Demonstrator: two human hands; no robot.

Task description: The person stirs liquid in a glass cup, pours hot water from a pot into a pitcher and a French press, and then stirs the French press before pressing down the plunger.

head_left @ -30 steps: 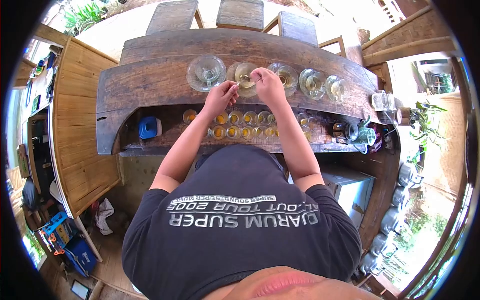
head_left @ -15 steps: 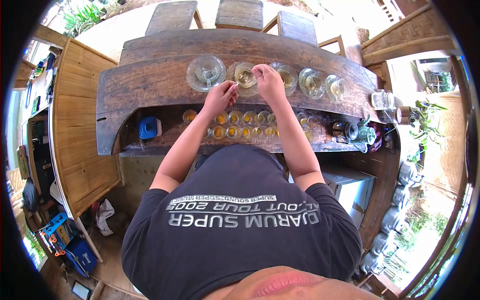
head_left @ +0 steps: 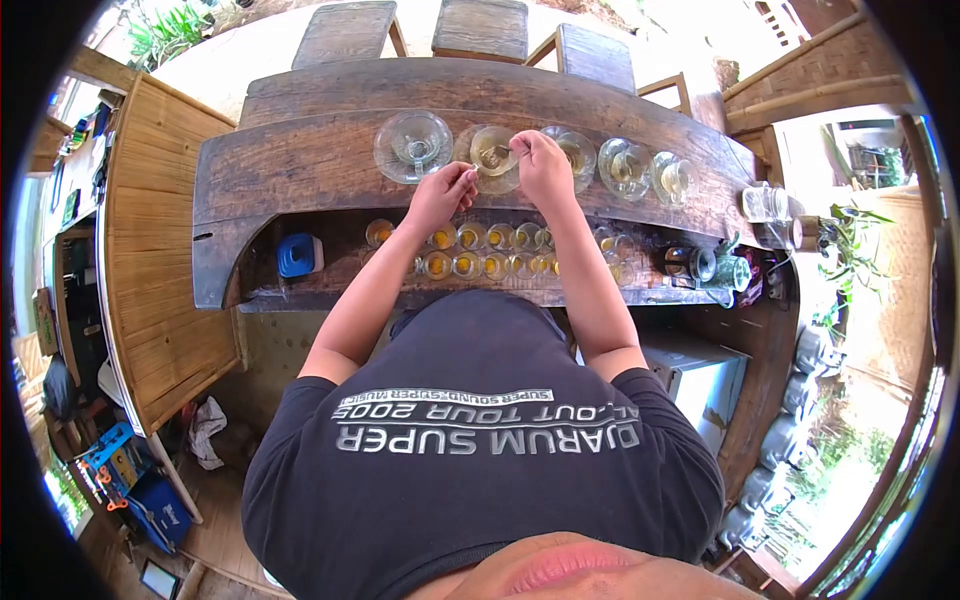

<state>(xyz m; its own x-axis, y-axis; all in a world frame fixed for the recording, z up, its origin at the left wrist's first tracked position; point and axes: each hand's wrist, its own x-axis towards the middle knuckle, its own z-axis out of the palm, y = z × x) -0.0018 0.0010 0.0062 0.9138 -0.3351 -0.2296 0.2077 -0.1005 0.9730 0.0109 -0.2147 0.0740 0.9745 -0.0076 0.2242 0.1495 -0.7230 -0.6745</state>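
Observation:
A clear glass cup (head_left: 490, 148) with pale liquid stands on a glass saucer (head_left: 497, 186) on the wooden counter. My left hand (head_left: 443, 192) is closed, thumb and forefinger pinched at the cup's near-left side, where its handle appears to be. Over the cup's right edge, my right hand (head_left: 543, 168) pinches a thin spoon (head_left: 506, 149) that dips into the cup. To the left rests another glass cup (head_left: 416, 150) on a saucer. On the right are more glass cups (head_left: 573, 156), one partly behind my right hand.
Below the counter top (head_left: 290, 165), a shelf holds rows of small glasses (head_left: 436, 265) with orange-yellow contents and a blue container (head_left: 297, 256). Glass mugs (head_left: 764, 202) stand at the right end. Wooden chairs (head_left: 480, 30) are beyond the counter.
My right hand has shifted slightly to the right, and the spoon has moved within the cup. My left hand stays in place.

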